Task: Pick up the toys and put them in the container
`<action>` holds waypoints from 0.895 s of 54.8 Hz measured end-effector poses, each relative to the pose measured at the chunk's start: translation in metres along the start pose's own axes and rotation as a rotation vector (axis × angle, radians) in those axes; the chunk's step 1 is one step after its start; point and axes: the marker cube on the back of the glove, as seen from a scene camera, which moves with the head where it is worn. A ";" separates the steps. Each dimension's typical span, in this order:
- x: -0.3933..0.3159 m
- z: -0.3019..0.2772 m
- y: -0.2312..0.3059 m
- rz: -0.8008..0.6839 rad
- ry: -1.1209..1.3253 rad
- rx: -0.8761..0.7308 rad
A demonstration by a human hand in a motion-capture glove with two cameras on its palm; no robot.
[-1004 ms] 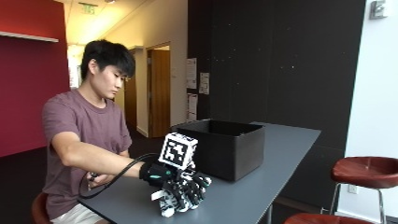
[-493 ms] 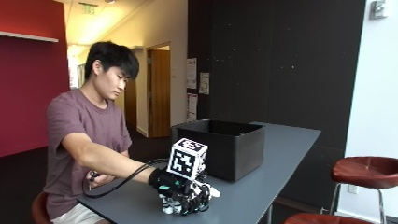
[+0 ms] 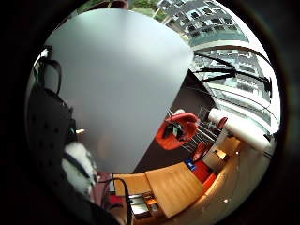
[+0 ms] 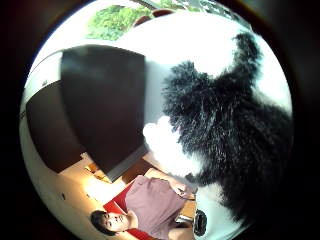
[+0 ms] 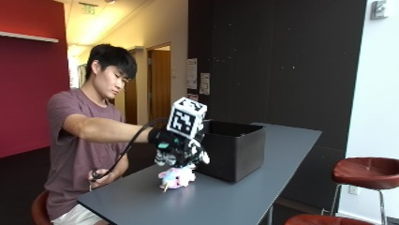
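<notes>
1. my grip is clenching a black-and-white plush toy, lifted off the counter beside the black container.
2. i'm judging it best to raise it above the rim before moving across.
3. its long axis is hard to tell.
4. a pink toy is lying below.

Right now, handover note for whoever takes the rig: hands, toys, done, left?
Right hand: raised above the table beside the black container, fingers curled round a black-and-white plush toy.
Pink plush toy: lies on the table under the hand, in front of the container.
Done: one toy lifted; none seen going in.
Left: drop the held toy into the container, then fetch the pink one.
</notes>
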 end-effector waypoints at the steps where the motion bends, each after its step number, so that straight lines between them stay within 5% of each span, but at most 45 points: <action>1: -0.003 -0.009 0.004 -0.001 -0.004 0.013; 25: -0.158 -0.181 0.082 -0.179 0.107 0.365; 33: -0.236 -0.187 0.092 -0.520 0.089 0.358; 49: -0.343 -0.152 0.041 -0.430 0.194 0.401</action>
